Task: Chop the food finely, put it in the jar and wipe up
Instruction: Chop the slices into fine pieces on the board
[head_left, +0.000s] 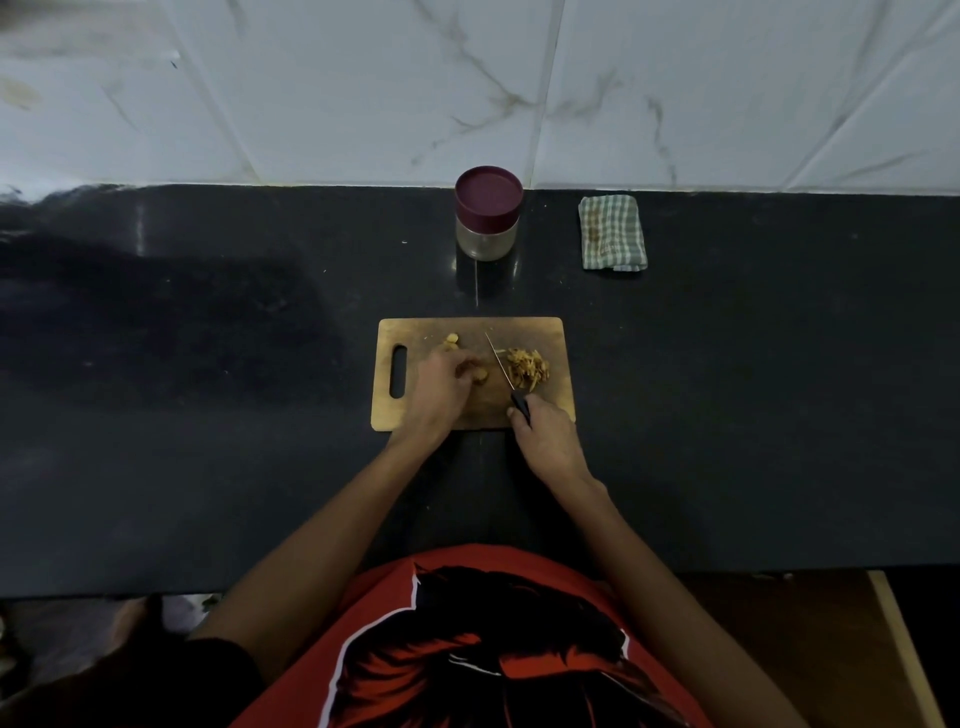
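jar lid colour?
Dark maroon lid on the clear jar; head view shows it.

Dim kitchen scene, low light w/ muted colour throughout. Brightest area is the marble-tiled wall (519, 88) at top; black worktop (727, 364) swallows most detail. Faint vertical glare streak on the worktop at left, and the jar (487, 213) mirrors softly in the polished surface below it. Wide-angle lens bows the worktop's edges. Corners go soft, esp. top left, which is smeared, perhaps by lens blur. Centre approx. sharp.
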